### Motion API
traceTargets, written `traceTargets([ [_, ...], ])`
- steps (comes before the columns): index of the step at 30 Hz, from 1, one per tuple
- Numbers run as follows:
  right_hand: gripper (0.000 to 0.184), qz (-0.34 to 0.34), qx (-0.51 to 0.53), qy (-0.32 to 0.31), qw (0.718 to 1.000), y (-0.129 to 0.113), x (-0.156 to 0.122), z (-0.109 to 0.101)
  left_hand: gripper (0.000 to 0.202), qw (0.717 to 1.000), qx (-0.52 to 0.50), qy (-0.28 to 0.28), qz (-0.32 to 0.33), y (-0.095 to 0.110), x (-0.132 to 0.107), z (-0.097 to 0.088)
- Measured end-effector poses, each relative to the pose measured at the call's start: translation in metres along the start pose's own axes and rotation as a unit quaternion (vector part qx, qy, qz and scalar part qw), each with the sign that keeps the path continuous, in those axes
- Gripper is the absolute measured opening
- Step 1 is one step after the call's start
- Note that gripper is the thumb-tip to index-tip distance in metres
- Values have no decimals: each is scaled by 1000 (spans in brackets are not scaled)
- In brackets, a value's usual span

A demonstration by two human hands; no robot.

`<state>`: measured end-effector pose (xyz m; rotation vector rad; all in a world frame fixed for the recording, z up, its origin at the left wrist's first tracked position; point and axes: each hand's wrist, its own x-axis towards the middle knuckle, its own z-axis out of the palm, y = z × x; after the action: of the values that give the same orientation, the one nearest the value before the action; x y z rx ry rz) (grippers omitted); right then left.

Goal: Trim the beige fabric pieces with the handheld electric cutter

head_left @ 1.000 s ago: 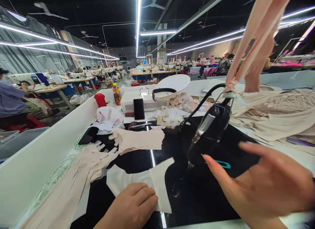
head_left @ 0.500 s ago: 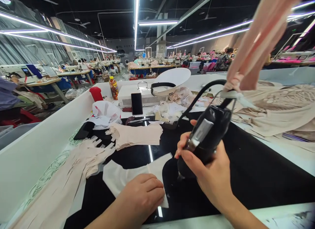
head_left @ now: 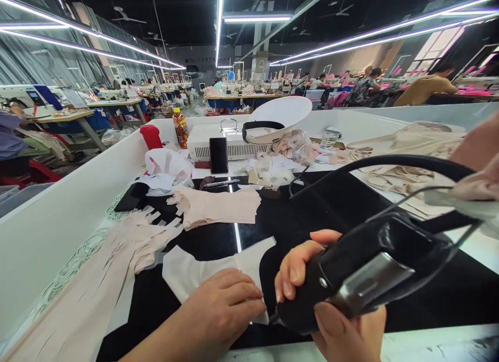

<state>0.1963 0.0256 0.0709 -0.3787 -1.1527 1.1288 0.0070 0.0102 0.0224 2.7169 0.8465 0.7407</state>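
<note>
My left hand lies palm down on a curved off-white fabric piece, fingers flat over its right part. In my right hand is a black corded hand tool with a shiny metal lever or plate on its side. It is tilted, and its narrow tip points left at the fabric's lower right edge, close to my left fingertips. Whether tip and fabric touch, I cannot tell. A black cable arcs from the tool's rear, where pinkish cloth strips are tied. Black sheet lies under the fabric.
Beyond the fabric lies a stack of beige cut pieces; more beige strips spread left. A phone leans on a white vented box with a white visor. A bottle stands beside it. White side walls bound the table.
My right hand has lowered the tool and tilted it further over, bringing its tip left to the fabric's edge. The tied strips swung down and right. My left hand has hardly moved.
</note>
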Motion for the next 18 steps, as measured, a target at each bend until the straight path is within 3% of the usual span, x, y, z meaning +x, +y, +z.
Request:
traceTargets([
  [18, 36, 9, -8, -10, 1000, -1, -2, -1, 26, 996, -82, -17, -44, -2, 1, 1],
])
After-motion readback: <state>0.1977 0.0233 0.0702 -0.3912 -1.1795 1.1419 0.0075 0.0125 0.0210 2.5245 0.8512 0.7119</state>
